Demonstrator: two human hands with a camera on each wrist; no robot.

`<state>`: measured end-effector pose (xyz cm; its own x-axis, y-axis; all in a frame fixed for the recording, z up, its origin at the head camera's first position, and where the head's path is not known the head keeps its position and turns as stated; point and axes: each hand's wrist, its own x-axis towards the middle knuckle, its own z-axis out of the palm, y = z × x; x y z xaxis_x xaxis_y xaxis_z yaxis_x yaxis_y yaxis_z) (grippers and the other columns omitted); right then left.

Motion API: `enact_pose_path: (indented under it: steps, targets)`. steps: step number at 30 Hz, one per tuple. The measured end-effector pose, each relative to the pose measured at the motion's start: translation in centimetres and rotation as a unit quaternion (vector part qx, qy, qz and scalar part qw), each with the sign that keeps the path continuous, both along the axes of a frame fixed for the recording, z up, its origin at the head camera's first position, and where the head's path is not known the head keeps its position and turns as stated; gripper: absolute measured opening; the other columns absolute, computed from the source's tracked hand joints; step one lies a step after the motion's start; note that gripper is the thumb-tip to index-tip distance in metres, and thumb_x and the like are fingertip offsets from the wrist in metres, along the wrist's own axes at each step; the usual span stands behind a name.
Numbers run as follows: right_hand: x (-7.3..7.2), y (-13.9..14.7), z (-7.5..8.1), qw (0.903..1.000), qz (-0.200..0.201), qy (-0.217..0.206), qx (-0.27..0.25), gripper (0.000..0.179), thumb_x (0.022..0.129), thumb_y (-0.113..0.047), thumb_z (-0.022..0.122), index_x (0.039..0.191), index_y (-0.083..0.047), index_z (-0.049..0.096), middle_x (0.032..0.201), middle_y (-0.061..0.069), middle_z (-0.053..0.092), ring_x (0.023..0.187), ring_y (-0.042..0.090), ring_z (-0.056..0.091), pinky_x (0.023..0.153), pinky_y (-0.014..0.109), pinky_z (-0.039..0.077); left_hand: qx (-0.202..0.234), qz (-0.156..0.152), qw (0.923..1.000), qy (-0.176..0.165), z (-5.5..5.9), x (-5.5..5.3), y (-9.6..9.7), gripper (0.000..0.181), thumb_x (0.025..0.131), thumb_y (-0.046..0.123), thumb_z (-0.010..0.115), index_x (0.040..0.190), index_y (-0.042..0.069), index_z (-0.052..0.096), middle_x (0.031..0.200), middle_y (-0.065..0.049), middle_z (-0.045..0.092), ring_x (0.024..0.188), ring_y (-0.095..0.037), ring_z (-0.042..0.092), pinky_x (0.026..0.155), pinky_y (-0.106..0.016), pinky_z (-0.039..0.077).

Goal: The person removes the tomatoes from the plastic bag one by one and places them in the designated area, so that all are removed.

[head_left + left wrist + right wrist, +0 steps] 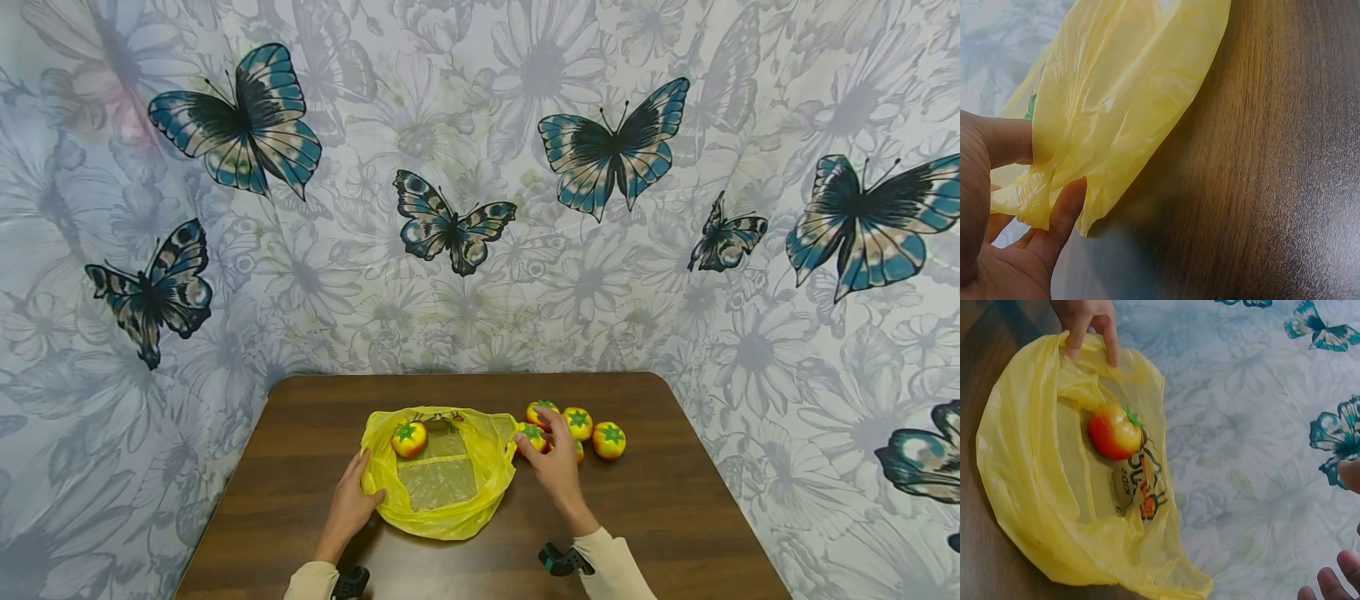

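A yellow plastic bag [491, 487] lies on the table with its mouth spread wide. Inside, towards its left side, sits a red-and-yellow tomato [409, 439] with a green star-shaped top. My left hand [349, 504] grips the bag's left rim; the left wrist view shows the plastic [1122, 119] bunched between thumb and fingers. To the right of the bag, my right hand [558, 471] hovers over a group of similar tomatoes [609, 440], fingers apart and partly covering some. At the edge of the right wrist view its fingers [1330, 584] are spread, with nothing seen between them.
The brown wooden table [675, 517] reaches back to a wall [465, 325] papered with flowers and butterflies. Dark bands [564, 560] circle both wrists. Printed lettering [1141, 481] shows inside the bag beside the tomato.
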<state>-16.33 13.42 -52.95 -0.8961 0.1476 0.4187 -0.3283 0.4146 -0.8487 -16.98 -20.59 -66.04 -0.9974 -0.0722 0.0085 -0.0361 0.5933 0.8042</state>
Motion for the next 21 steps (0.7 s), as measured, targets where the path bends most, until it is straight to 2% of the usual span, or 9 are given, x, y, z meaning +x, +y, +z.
enact_pose_path:
  steps: [4, 9, 16, 21]
  targets:
    - [0.7, -0.8, 1.1, 0.9998, 0.018, 0.001, 0.008, 0.05, 0.082, -0.008, 0.076, 0.129, -0.003, 0.06, 0.129, 0.022, 0.058, 0.118, 0.038, 0.057, 0.093, 0.038, 0.053, -0.005, 0.002, 1.0, -0.002, 0.1, 0.0, 0.1, 0.084, 0.082, 0.007, 0.071, 0.153, -0.002, 0.027, 0.159, -0.027, 0.023, 0.143, -0.05, 0.029, 0.115, -0.061, 0.027]
    - [0.4, -1.4, 0.9, 0.9995, 0.028, -0.015, -0.007, 0.05, 0.083, -0.008, 0.075, 0.13, -0.002, 0.059, 0.13, 0.02, 0.057, 0.119, 0.04, 0.055, 0.094, 0.035, 0.052, -0.008, 0.003, 1.0, 0.004, 0.2, 0.0, 0.1, 0.084, 0.081, 0.007, 0.072, 0.152, -0.002, 0.029, 0.158, -0.027, 0.025, 0.142, -0.05, 0.03, 0.114, -0.062, 0.027]
    - [-1.4, -2.2, -2.3, 0.9968, 0.052, -0.029, -0.054, 0.053, 0.083, -0.013, 0.077, 0.133, -0.01, 0.057, 0.132, 0.015, 0.057, 0.122, 0.032, 0.053, 0.1, 0.054, 0.048, -0.005, 0.001, 1.0, -0.001, 0.0, -0.2, 0.2, 0.084, 0.082, 0.007, 0.071, 0.153, 0.0, 0.028, 0.159, -0.026, 0.023, 0.143, -0.049, 0.029, 0.116, -0.06, 0.026]
    - [-1.7, -3.1, -3.3, 0.9941, 0.087, -0.041, -0.051, 0.053, 0.084, -0.022, 0.077, 0.133, -0.018, 0.057, 0.132, 0.004, 0.058, 0.121, 0.027, 0.055, 0.1, 0.051, 0.05, -0.008, 0.005, 0.9999, 0.012, -0.2, -0.2, 0.2, 0.083, 0.08, 0.006, 0.072, 0.152, -0.001, 0.03, 0.158, -0.028, 0.026, 0.141, -0.05, 0.031, 0.114, -0.062, 0.028]
